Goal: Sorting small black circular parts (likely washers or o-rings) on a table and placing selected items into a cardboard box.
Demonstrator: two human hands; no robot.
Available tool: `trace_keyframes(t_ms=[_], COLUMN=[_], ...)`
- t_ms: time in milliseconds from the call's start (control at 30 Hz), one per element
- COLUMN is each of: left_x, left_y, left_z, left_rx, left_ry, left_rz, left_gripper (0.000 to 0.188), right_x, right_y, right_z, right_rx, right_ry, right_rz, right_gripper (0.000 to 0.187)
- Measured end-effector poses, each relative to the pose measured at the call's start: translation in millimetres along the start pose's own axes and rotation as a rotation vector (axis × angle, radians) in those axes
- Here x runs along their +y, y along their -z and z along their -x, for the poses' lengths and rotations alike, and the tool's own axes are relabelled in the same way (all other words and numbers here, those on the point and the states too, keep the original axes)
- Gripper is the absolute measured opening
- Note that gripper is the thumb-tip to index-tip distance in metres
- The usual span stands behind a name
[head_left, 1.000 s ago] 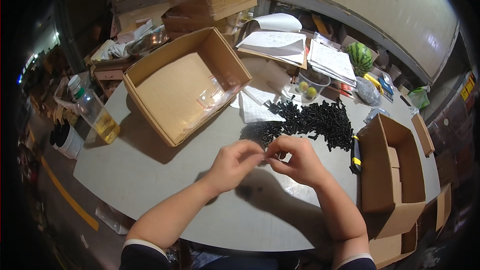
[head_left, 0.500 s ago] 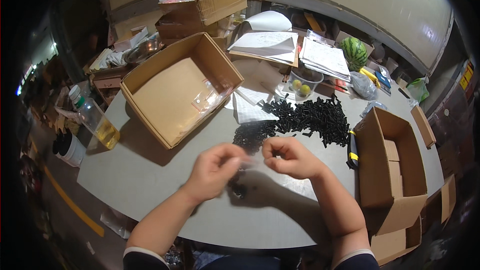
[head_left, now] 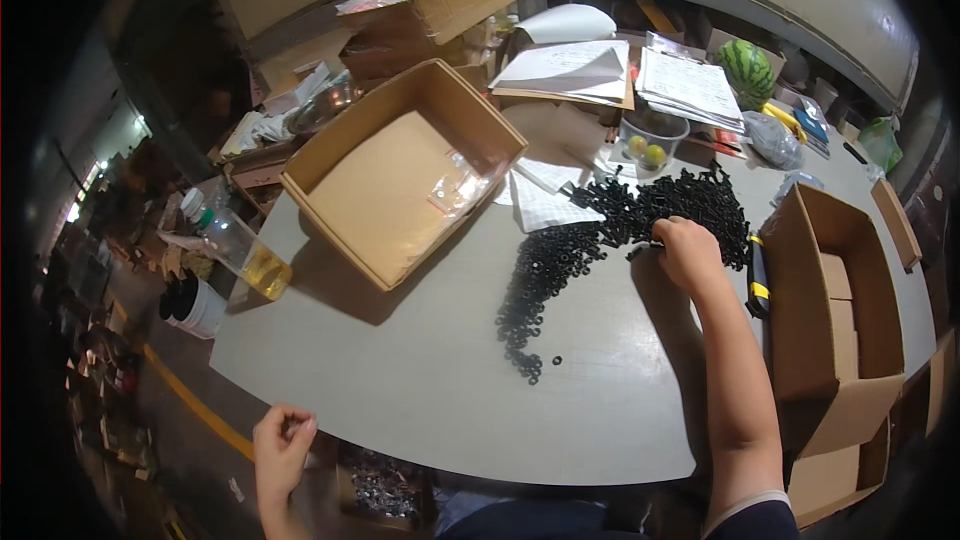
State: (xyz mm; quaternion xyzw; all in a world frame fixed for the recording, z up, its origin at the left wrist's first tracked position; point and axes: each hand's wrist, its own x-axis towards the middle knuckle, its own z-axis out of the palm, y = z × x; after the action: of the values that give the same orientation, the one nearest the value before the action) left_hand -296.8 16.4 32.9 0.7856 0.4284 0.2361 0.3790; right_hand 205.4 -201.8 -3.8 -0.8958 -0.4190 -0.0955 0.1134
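My right hand (head_left: 690,252) reaches to the near edge of a heap of black screws (head_left: 700,202), its fingers bent down and pinched together. What sits between those fingertips is hidden. My left hand (head_left: 283,448) is off the table's front left edge, fingers curled with thumb against them; I cannot make out anything in it. Small black rings, like nuts or washers (head_left: 540,275), trail from the heap toward me, with a lone ring (head_left: 557,360) beside the tail. Below the table edge, near my left hand, stands a box of small shiny pieces (head_left: 385,488).
On the table (head_left: 440,380), a cardboard box (head_left: 375,180) holding clear plastic bags stands tilted at left, by a bottle of yellow liquid (head_left: 245,255). An open carton (head_left: 815,340) and a yellow-black cutter (head_left: 758,280) are at right. Papers (head_left: 690,90), fruit tub and watermelon (head_left: 745,70) sit behind.
My hands have parted from in front of me. The left moved down and left past the table edge; the right went forward and right to the screws. The view shifted slightly.
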Motion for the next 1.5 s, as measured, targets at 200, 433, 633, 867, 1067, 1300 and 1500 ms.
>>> trace_keyframes(t_ms=[200, 433, 633, 867, 1067, 1300, 1500], left_x=[109, 140, 131, 129, 160, 144, 125], left_y=[-76, -168, -203, -176, -177, -193, -212], left_z=[-103, -254, -300, -311, -241, -155, -127], left_rx=[-0.188, -0.331, -0.415, -0.249, -0.493, -0.413, -0.314], left_ry=[-0.589, -0.616, -0.74, -0.462, -0.356, -0.421, -0.548], left_rz=[-0.079, -0.839, -1.248, -0.622, 0.111, 0.32, 0.365], left_gripper=[0.017, 0.022, 0.027, 0.013, 0.009, 0.013, 0.013], right_x=[-1, -13, -9, -11, -9, -17, -16], right_y=[-15, -11, -3, -8, -6, -10, -14], right_z=[7, 9, 6, 0, 4, 4, 6], right_rx=[0.036, 0.083, -0.057, -0.044, -0.082, -0.094, -0.092], right_ry=[0.166, 0.18, 0.108, 0.12, 0.086, 0.098, 0.092], right_rz=[-0.079, 0.046, 0.049, 0.041, 0.05, 0.095, 0.119], right_gripper=[0.014, 0.008, 0.012, 0.012, 0.013, 0.015, 0.015])
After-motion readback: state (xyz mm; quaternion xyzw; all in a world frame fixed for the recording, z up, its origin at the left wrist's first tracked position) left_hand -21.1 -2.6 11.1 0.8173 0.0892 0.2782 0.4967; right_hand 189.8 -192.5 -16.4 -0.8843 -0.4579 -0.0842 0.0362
